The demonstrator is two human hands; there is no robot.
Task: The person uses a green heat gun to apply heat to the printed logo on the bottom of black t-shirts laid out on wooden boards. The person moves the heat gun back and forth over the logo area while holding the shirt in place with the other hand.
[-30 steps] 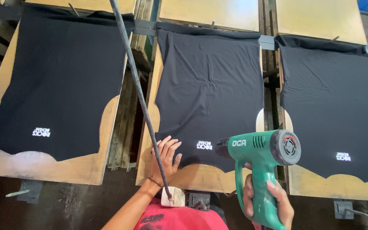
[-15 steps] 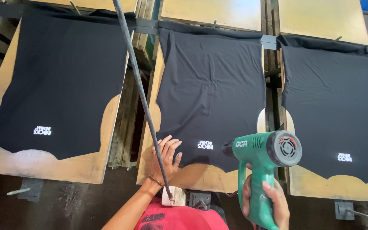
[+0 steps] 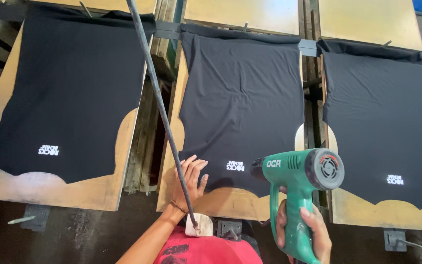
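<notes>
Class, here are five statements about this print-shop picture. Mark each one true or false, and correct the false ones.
1. The right hand grips a green heat gun. True.
2. The heat gun's nozzle points at the small white print on the middle black shirt. True.
3. The left hand holds a paintbrush. False: it lies flat and open on the middle shirt's lower edge, holding nothing.
4. Only one shirt is laid out. False: three black shirts lie on wooden boards, side by side.
5. A dark metal rod runs slantwise between the left shirt and the middle one. True.
</notes>
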